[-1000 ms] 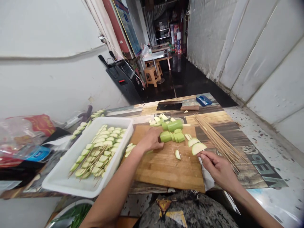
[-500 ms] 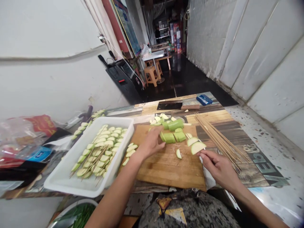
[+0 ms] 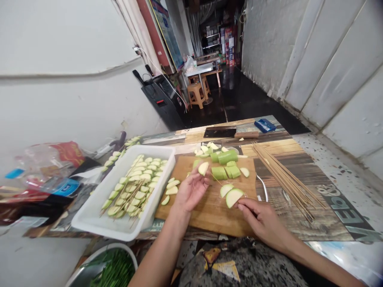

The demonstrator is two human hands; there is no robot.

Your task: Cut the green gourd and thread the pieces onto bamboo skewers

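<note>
My left hand pinches a zucchini slice with pale flesh and green skin, above the left part of the wooden cutting board. My right hand grips the lower end of a bamboo skewer. Two half-round zucchini slices are threaded on it near that hand, and its bare tip points up and left toward my left hand. Behind the hands, cut green zucchini chunks lie on the board. A few loose slices rest at its left edge.
Left of the board stands a white tray of skewered slices. Bare skewers lie on the right, a cleaver and a blue box at the back. A bowl of greens sits below the table edge; plastic bottles lie far left.
My left hand has picked up a slice from among the cut pieces and turned palm up. My right hand has brought the skewer left over the board, closer to the left hand.
</note>
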